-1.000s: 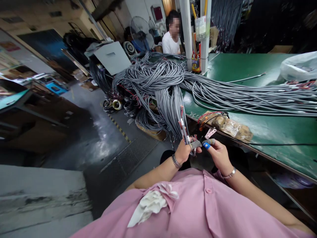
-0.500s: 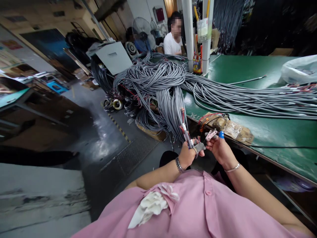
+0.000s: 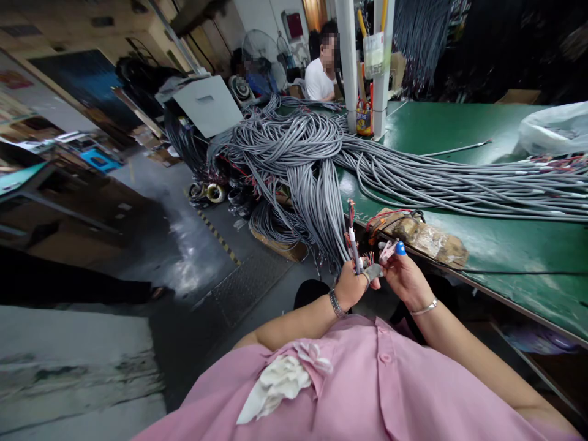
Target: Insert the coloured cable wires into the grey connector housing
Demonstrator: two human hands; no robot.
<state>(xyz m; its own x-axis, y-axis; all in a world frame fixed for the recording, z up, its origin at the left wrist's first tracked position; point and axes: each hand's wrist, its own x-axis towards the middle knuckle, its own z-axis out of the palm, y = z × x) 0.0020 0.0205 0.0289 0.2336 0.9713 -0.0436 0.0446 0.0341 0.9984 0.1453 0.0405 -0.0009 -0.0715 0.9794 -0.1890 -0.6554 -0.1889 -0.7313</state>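
Note:
My left hand (image 3: 351,285) is closed around the end of a grey cable (image 3: 353,242) whose thin red and white wires stick upward, a grey cot on its thumb. My right hand (image 3: 404,275), wearing a blue fingertip cover, pinches a small pink clip-like tool (image 3: 389,250) right beside those wire ends. Both hands hover just off the front edge of the green table (image 3: 505,242). A big bundle of grey cables (image 3: 316,184) hangs over the table's corner straight ahead of them.
More grey cables (image 3: 459,180) stretch across the table to the right. A taped brown block (image 3: 427,236) with red wires lies near the edge. A white plastic bag (image 3: 555,128) sits far right. A person in a white shirt (image 3: 319,79) sits beyond a white post (image 3: 346,61).
My right hand rose from beside the left hand and closed in on the wire ends with the pink tool. The left hand lifted the cable end slightly.

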